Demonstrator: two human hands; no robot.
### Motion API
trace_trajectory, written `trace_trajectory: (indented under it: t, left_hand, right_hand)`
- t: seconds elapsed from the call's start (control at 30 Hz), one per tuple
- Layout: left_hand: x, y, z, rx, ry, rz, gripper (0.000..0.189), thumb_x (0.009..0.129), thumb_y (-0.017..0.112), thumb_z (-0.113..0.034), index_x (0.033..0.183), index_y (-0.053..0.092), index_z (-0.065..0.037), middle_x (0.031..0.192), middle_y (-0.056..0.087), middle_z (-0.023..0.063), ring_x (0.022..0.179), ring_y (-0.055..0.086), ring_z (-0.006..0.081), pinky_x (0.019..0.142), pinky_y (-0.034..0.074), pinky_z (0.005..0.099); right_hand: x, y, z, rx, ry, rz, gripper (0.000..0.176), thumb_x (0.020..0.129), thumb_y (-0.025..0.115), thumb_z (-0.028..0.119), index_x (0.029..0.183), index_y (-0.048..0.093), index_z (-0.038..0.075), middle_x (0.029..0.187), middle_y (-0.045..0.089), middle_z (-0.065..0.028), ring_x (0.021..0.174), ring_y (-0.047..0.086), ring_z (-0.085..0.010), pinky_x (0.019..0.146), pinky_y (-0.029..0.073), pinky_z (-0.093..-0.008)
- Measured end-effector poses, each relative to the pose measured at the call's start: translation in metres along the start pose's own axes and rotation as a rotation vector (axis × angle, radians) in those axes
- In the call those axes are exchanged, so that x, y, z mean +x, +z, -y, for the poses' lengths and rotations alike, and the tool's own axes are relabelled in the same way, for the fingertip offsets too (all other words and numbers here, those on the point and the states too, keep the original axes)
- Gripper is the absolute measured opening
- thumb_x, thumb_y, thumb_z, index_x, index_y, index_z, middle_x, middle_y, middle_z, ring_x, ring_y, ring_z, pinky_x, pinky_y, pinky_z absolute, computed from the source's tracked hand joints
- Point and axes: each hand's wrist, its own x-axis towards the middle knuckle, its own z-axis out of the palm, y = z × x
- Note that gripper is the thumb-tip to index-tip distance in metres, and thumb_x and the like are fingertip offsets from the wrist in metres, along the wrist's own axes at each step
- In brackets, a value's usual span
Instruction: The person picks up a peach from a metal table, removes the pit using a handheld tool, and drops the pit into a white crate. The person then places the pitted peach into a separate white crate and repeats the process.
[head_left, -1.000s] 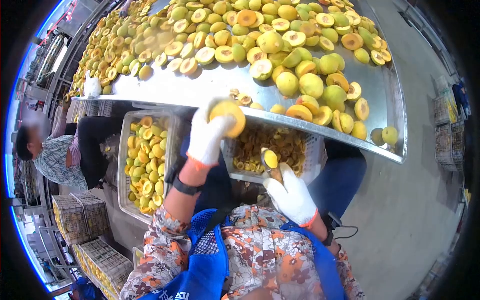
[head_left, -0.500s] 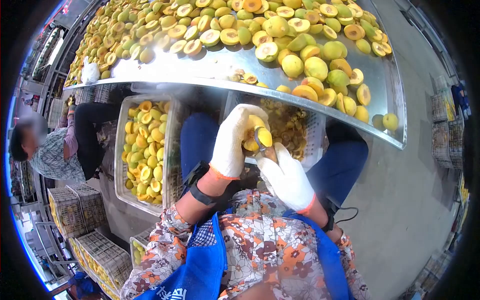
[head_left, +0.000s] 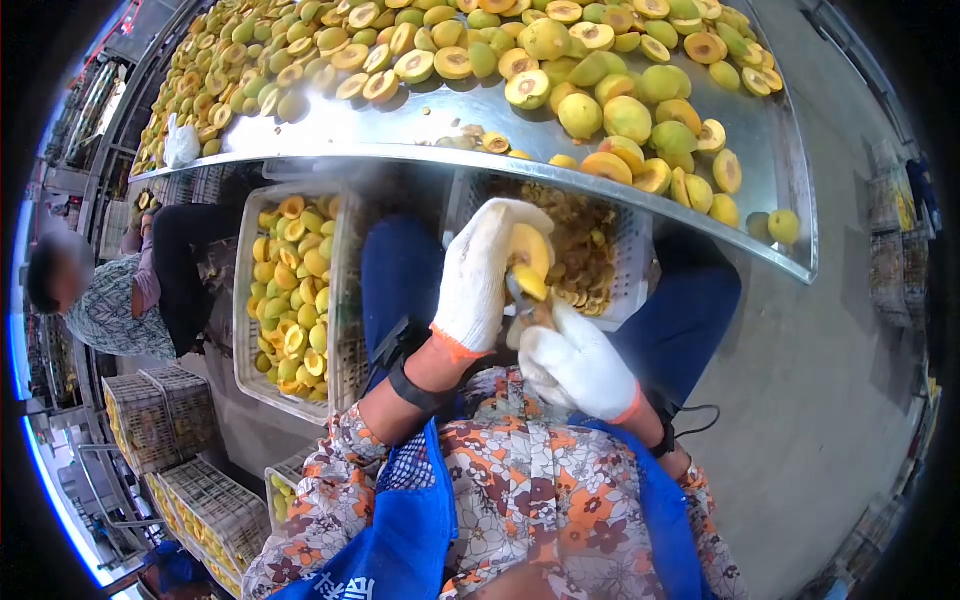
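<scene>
My left hand (head_left: 482, 270), in a white knit glove, grips a yellow peach half (head_left: 530, 248) with its cut side turned to the right. In my right hand (head_left: 580, 362), gloved as well, is a pitting knife (head_left: 538, 316) with a short brownish handle. Its metal blade is at the lower edge of the fruit, where a yellow piece (head_left: 528, 282) sticks out; the tip is hidden. Below both hands stands a white crate (head_left: 632, 275) holding brownish pits and scraps.
A metal table (head_left: 375, 133) heaped with cut peaches spans the front. At left is a white crate (head_left: 342, 270) full of peach halves. Stacked crates (head_left: 160, 420) stand farther left, near a seated person (head_left: 120, 300). A white plastic bag (head_left: 181, 143) lies on the table's left end.
My right hand has moved slightly down and right, its fingers curled more. The peach half in my left hand has turned, showing more of its face. The view has shifted a little.
</scene>
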Motion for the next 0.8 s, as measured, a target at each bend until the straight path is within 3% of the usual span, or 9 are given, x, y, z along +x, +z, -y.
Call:
trace_trajectory:
  t: [0.1,0.23,0.33,0.4,0.53,0.63,0.7,0.73,0.8]
  left_hand:
    - [0.001,0.001,0.001,-0.057,-0.028,-0.019,0.047,0.111,0.037,-0.038,0.106,0.067,-0.002,0.095,0.067,0.0057,0.086,0.061,0.0114,0.080,0.050,0.0268]
    - [0.000,0.001,0.008,-0.084,-0.010,-0.027,0.037,0.110,0.044,-0.031,0.105,0.067,-0.003,0.098,0.066,0.0038,0.089,0.058,0.0084,0.080,0.047,0.0249]
    - [-0.002,0.004,0.007,-0.119,-0.003,-0.013,0.035,0.110,0.045,-0.030,0.105,0.066,-0.002,0.097,0.066,0.0038,0.088,0.057,0.0079,0.079,0.047,0.0244]
    - [-0.002,0.005,0.008,-0.082,-0.005,-0.035,0.035,0.110,0.045,-0.030,0.105,0.067,-0.002,0.095,0.066,0.0035,0.085,0.057,0.0078,0.077,0.047,0.0241]
    - [-0.001,0.006,0.011,-0.001,-0.030,-0.075,0.036,0.110,0.045,-0.029,0.102,0.067,-0.002,0.089,0.066,0.0023,0.078,0.056,0.0069,0.070,0.045,0.0237]
    - [0.005,0.003,0.011,0.063,-0.097,-0.031,0.050,0.111,0.039,-0.038,0.096,0.068,-0.001,0.087,0.067,0.0061,0.077,0.062,0.0114,0.073,0.049,0.0263]
    - [0.007,0.003,0.011,0.063,-0.139,-0.029,0.050,0.110,0.040,-0.039,0.094,0.068,-0.001,0.085,0.067,0.0059,0.075,0.061,0.0112,0.071,0.049,0.0257]
    - [0.007,0.004,0.011,0.063,-0.180,-0.028,0.050,0.110,0.041,-0.039,0.093,0.068,-0.001,0.084,0.067,0.0058,0.073,0.061,0.0110,0.069,0.049,0.0250]
    - [0.008,0.004,0.013,0.075,-0.152,-0.021,0.049,0.110,0.042,-0.039,0.093,0.068,-0.001,0.082,0.066,0.0056,0.072,0.061,0.0104,0.067,0.048,0.0242]
  right_hand:
    - [0.014,-0.008,-0.017,-0.133,-0.295,-0.223,0.020,0.104,0.055,0.024,0.112,0.055,0.005,0.072,0.053,0.0003,0.057,0.049,-0.0076,0.049,0.037,-0.0236]
    - [0.009,-0.011,-0.016,0.045,-0.179,-0.207,0.022,0.103,0.056,0.023,0.115,0.055,0.004,0.075,0.055,-0.0010,0.061,0.053,-0.0099,0.054,0.043,-0.0261]
    - [0.012,-0.012,-0.019,-0.176,-0.200,-0.276,0.023,0.098,0.061,0.017,0.117,0.057,0.004,0.086,0.060,-0.0095,0.070,0.060,-0.0198,0.063,0.049,-0.0337]
    - [0.016,-0.018,-0.025,-0.643,-0.324,-0.288,0.027,0.092,0.064,0.010,0.117,0.060,0.004,0.103,0.061,-0.0200,0.081,0.063,-0.0323,0.070,0.052,-0.0409]
    - [0.017,-0.014,-0.024,-0.623,-0.274,-0.280,0.032,0.087,0.065,0.006,0.118,0.061,0.003,0.113,0.056,-0.0270,0.092,0.061,-0.0424,0.077,0.052,-0.0460]
    - [0.015,-0.013,-0.023,-0.597,-0.188,-0.263,0.030,0.088,0.063,0.004,0.118,0.062,0.004,0.111,0.056,-0.0261,0.093,0.060,-0.0406,0.079,0.052,-0.0455]
    - [0.011,-0.009,-0.012,-0.453,-0.162,-0.198,0.020,0.097,0.059,0.009,0.116,0.059,0.007,0.092,0.058,-0.0163,0.072,0.061,-0.0273,0.063,0.051,-0.0376]
    - [0.011,-0.010,-0.010,-0.453,-0.160,-0.197,0.020,0.097,0.059,0.009,0.116,0.059,0.007,0.092,0.058,-0.0163,0.072,0.061,-0.0273,0.063,0.051,-0.0376]
    - [0.009,-0.012,-0.007,0.191,-0.046,-0.010,0.011,0.106,0.052,0.019,0.113,0.055,0.011,0.073,0.052,-0.0021,0.050,0.048,-0.0121,0.044,0.039,-0.0270]
